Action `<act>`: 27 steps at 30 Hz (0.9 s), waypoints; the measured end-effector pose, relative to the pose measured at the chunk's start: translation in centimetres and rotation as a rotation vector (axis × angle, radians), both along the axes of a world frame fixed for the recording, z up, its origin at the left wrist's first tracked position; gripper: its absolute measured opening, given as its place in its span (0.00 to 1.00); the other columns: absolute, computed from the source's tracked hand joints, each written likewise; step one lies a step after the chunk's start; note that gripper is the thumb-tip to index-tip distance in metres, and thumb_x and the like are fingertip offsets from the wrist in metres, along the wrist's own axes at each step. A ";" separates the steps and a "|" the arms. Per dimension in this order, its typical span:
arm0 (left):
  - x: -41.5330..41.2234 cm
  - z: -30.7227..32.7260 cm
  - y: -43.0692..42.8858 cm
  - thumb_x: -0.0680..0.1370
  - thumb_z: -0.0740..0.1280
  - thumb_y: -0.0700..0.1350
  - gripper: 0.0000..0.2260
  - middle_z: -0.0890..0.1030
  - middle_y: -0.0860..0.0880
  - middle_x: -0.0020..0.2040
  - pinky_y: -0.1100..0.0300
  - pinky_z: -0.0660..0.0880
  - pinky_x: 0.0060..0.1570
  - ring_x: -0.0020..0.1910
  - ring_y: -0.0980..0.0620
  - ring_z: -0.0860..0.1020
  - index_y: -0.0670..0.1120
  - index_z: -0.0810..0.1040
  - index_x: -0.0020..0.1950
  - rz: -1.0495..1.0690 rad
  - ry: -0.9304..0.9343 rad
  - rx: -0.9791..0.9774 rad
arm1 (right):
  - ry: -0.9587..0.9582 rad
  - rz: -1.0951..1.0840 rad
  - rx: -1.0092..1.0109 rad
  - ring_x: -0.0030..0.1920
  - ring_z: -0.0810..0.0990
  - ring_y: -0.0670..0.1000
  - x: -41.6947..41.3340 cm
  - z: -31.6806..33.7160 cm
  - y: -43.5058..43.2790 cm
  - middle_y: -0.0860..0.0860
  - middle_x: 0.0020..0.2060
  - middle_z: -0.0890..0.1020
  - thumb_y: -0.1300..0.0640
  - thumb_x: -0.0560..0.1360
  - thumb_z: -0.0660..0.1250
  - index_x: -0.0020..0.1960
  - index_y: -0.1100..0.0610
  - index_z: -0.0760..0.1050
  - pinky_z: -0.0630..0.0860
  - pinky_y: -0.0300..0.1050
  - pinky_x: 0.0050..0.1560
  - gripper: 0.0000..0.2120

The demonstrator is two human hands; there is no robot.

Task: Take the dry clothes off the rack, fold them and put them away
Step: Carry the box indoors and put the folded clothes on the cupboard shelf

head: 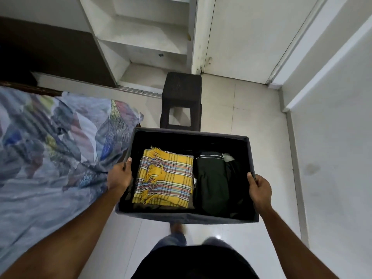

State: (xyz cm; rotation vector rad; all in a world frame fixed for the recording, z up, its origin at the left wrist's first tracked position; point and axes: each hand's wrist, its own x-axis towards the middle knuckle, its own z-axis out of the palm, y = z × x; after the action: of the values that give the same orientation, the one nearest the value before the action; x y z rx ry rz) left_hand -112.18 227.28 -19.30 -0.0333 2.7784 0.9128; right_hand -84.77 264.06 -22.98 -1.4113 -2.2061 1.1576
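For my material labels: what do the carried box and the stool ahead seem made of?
The box looks like dark grey fabric over stiff panels: matte, with a slightly sagging rim. The stool seems to be moulded dark plastic, matte, with a woven texture; real wicker is possible.

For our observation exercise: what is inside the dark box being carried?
Inside the box lie a folded yellow checked cloth on the left and folded dark clothing on the right. Whatever lies beneath them is covered.
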 end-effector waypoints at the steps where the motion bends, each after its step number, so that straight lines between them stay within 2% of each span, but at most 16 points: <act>1: -2.1 0.1 1.0 0.84 0.57 0.55 0.24 0.80 0.33 0.43 0.51 0.69 0.42 0.46 0.34 0.79 0.36 0.79 0.44 -0.003 0.004 -0.014 | -0.009 -0.010 0.002 0.30 0.65 0.51 -1.9 0.2 0.7 0.53 0.27 0.67 0.43 0.81 0.62 0.35 0.64 0.63 0.65 0.50 0.34 0.27; 5: -11.4 0.6 5.7 0.84 0.57 0.55 0.25 0.78 0.37 0.39 0.53 0.66 0.41 0.46 0.35 0.79 0.37 0.76 0.39 -0.011 -0.003 -0.033 | -0.002 -0.023 0.000 0.29 0.64 0.51 -10.5 0.6 5.0 0.51 0.26 0.65 0.45 0.81 0.63 0.34 0.61 0.60 0.63 0.48 0.34 0.26; 7: -15.0 0.6 8.0 0.83 0.57 0.56 0.24 0.75 0.40 0.36 0.53 0.67 0.40 0.44 0.36 0.79 0.41 0.71 0.34 -0.024 -0.013 -0.028 | -0.006 -0.020 0.002 0.30 0.64 0.51 -14.2 0.9 6.5 0.51 0.26 0.65 0.46 0.81 0.63 0.34 0.62 0.60 0.63 0.48 0.34 0.26; 8: -20.1 -0.1 10.9 0.83 0.57 0.57 0.24 0.76 0.41 0.35 0.53 0.69 0.40 0.43 0.36 0.79 0.42 0.71 0.33 -0.019 -0.014 -0.031 | 0.009 -0.039 -0.005 0.30 0.64 0.51 -19.0 -0.1 9.3 0.52 0.26 0.65 0.46 0.81 0.63 0.34 0.62 0.60 0.63 0.49 0.34 0.26; 12: -25.6 -0.8 14.1 0.83 0.55 0.58 0.24 0.81 0.35 0.43 0.51 0.72 0.44 0.46 0.35 0.80 0.39 0.79 0.45 -0.056 -0.014 -0.060 | 0.024 -0.062 -0.034 0.30 0.65 0.51 -23.9 -1.5 12.5 0.55 0.27 0.67 0.44 0.81 0.62 0.36 0.65 0.62 0.65 0.50 0.35 0.27; 14: -30.6 -1.7 17.2 0.84 0.55 0.57 0.24 0.81 0.34 0.45 0.51 0.70 0.44 0.46 0.35 0.80 0.39 0.79 0.46 -0.056 -0.024 -0.065 | -0.008 -0.076 -0.053 0.31 0.66 0.52 -29.1 -2.7 15.9 0.56 0.27 0.68 0.43 0.81 0.62 0.35 0.64 0.62 0.66 0.51 0.34 0.28; 18: -40.5 -1.9 22.9 0.84 0.55 0.57 0.23 0.79 0.39 0.39 0.51 0.74 0.43 0.41 0.40 0.79 0.41 0.77 0.42 -0.061 -0.039 -0.089 | -0.045 -0.059 -0.060 0.30 0.65 0.52 -39.1 -2.2 20.7 0.52 0.26 0.67 0.45 0.82 0.62 0.32 0.56 0.61 0.64 0.49 0.34 0.24; 22: -47.8 -2.9 25.9 0.84 0.55 0.58 0.23 0.81 0.40 0.40 0.51 0.75 0.40 0.39 0.40 0.79 0.42 0.78 0.43 -0.076 -0.066 -0.133 | -0.080 -0.102 -0.084 0.30 0.65 0.52 -47.0 -1.3 23.7 0.51 0.26 0.67 0.48 0.82 0.62 0.32 0.55 0.59 0.63 0.49 0.33 0.24; 27: -56.8 -5.7 29.3 0.84 0.54 0.58 0.24 0.83 0.39 0.46 0.52 0.76 0.43 0.44 0.37 0.81 0.42 0.81 0.52 -0.116 -0.093 -0.209 | -0.159 -0.135 -0.132 0.33 0.72 0.55 -56.0 -2.6 27.6 0.54 0.29 0.74 0.45 0.82 0.61 0.34 0.59 0.66 0.67 0.48 0.36 0.23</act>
State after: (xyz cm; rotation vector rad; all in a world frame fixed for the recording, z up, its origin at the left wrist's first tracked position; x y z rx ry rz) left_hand -169.01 256.60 -25.04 0.0508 2.7442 0.5760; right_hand -140.75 291.69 -25.59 -1.7331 -2.1309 1.2005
